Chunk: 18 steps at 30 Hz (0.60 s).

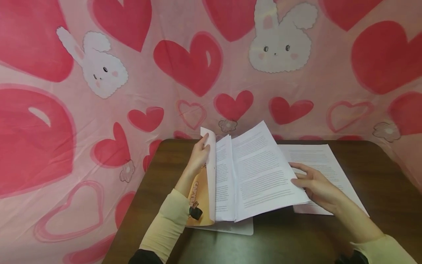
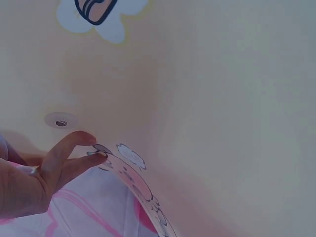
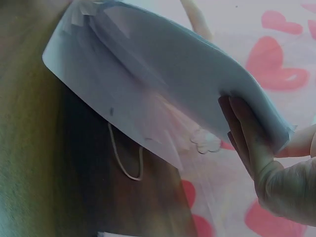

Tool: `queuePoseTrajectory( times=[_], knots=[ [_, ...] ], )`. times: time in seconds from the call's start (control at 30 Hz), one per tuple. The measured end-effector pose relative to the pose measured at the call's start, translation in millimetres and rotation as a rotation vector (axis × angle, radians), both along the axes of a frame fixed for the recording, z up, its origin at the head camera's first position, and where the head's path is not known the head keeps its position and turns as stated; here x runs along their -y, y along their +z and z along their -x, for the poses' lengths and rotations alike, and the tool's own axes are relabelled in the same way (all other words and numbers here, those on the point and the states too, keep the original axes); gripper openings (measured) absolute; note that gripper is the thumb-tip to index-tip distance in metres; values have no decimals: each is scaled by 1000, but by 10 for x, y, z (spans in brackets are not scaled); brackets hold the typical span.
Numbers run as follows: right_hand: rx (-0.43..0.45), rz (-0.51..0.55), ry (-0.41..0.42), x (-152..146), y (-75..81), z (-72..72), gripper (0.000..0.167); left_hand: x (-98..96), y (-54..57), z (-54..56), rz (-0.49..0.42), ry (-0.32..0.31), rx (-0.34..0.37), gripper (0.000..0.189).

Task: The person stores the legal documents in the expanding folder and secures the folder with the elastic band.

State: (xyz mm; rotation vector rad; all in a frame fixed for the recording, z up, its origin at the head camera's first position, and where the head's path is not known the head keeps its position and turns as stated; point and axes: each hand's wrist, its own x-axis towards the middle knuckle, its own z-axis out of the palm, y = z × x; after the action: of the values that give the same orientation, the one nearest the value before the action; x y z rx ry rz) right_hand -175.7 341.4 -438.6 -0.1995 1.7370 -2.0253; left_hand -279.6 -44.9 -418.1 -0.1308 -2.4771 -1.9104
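Observation:
A folder with a yellow-orange illustrated cover [image 1: 206, 198] stands partly open on the table, printed sheets [image 1: 263, 172] inside it. My left hand [image 1: 199, 154] pinches the cover's far edge between thumb and fingers; the left wrist view shows this hand [image 2: 54, 173] at the curved cover edge, near a round rivet [image 2: 61, 121]. At the right edge of the printed sheets, my right hand [image 1: 316, 187] grips a bundle, fingers behind and thumb in front. From below, the right wrist view shows the bent sheets [image 3: 187, 74] and the folder's back cover [image 3: 74, 59].
Another stack of printed pages [image 1: 324, 157] lies on the dark wooden table [image 1: 277, 242], behind and right of the right hand. An elastic loop [image 3: 131, 176] hangs from the folder's edge. A pink cloth [image 1: 184, 22] with hearts and rabbits hangs behind the table.

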Motion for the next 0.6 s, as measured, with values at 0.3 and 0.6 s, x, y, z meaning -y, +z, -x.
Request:
queuePoseTrajectory(
  times=[0.3, 0.6],
  knots=[
    [46, -55, -50, 210, -51, -42, 78, 3, 20, -3, -29, 1, 23, 61],
    [103, -117, -103, 320, -117, -117, 77, 4, 13, -8, -29, 11, 22, 60]
  ],
)
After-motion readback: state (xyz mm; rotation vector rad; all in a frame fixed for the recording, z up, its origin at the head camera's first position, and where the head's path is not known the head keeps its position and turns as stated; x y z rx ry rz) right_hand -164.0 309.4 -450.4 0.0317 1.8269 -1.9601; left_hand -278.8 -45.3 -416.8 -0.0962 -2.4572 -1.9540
